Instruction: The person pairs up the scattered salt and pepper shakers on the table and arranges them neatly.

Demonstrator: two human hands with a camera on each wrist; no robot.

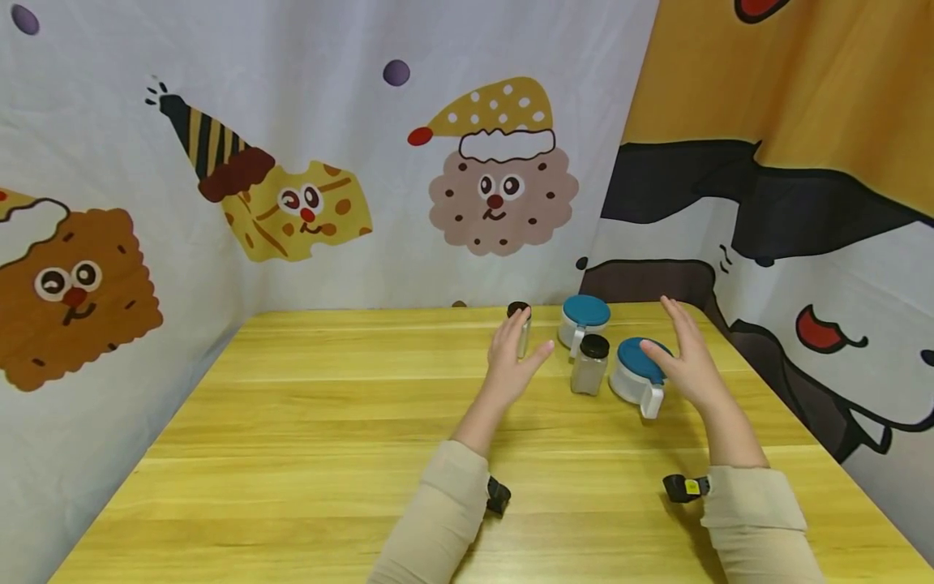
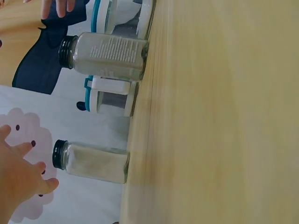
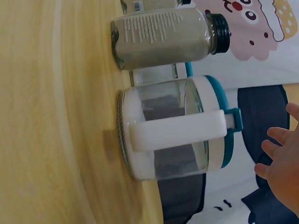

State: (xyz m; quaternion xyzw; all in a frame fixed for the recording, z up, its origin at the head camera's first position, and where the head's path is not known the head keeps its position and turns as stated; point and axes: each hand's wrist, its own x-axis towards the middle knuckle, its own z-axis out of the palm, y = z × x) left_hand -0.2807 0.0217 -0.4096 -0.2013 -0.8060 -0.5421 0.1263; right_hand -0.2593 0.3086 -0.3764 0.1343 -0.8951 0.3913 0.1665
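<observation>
My left hand (image 1: 508,361) is raised with fingers spread, in front of a black-capped glass jar (image 1: 524,337) at the back. It holds nothing; in the left wrist view a gap shows between fingers and jar. My right hand (image 1: 689,361) hovers with spread fingers beside and above a blue-lidded glass pot (image 1: 629,381) with a white handle, apart from it in the right wrist view. Between the hands stands a second black-capped jar (image 1: 588,375), filled with pale powder. Behind it is another blue-lidded pot (image 1: 584,324). White contents lie low in the nearer pot (image 3: 140,163).
The wooden table (image 1: 306,438) reaches back to a cartoon-printed curtain (image 1: 306,97), which also hangs along both sides. Jars and pots stand close together at the table's back right. A small black camera (image 1: 686,488) is worn at the right wrist, another (image 1: 499,496) at the left.
</observation>
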